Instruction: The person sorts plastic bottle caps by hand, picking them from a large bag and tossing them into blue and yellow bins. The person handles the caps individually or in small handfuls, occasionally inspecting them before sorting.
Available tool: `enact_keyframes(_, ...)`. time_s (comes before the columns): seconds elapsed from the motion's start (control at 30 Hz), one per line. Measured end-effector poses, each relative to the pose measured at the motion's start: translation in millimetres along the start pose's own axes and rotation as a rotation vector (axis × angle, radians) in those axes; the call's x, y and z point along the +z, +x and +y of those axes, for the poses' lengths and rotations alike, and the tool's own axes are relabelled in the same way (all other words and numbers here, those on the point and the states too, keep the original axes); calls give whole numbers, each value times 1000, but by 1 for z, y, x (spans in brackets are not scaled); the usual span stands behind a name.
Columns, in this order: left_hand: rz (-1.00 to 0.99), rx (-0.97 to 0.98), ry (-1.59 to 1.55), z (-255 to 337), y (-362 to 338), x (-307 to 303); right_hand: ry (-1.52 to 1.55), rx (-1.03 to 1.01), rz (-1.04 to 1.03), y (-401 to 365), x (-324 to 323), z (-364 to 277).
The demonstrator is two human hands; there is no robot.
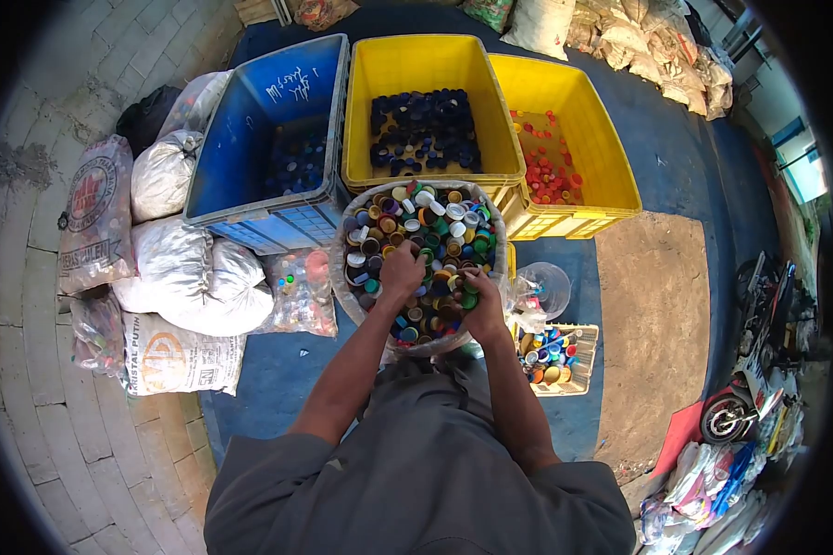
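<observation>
My left hand (401, 273) lies curled, knuckles up, on the mixed caps (435, 222) at the centre of the sack (340, 259) directly ahead, my right hand (484, 310) bent among those nearer its right rim; whether either grips anything I cannot tell.

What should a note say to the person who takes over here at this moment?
Left hand: knuckles up, dug into the mixed caps in the sack; grip not visible.
Right hand: fingers on caps near the sack's near edge.
Done: blue crate holds blue caps, middle yellow crate dark ones, right yellow crate red ones; each only partly filled.
Left: the sack is nearly full of mixed caps.
</observation>
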State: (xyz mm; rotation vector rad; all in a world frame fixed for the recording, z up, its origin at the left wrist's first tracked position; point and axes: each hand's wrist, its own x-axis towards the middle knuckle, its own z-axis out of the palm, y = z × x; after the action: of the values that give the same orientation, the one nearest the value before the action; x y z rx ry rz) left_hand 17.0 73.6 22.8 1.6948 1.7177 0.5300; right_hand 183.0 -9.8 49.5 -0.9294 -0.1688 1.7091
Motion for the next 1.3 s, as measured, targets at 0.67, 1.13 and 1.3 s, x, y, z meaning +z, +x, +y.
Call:
enact_keyframes(0.67, -352, -521, -1733, -9, -58, -59, -248, -15, -145, 14, 50, 26)
enact_keyframes(1.13, -200, -452, -2125, -15, -58, -76, 197, 81, -225, 10, 56, 17)
enact_keyframes(1.3, -18, -599, -1999, -28, -49, -67, 133, 105, -96, 12, 62, 22)
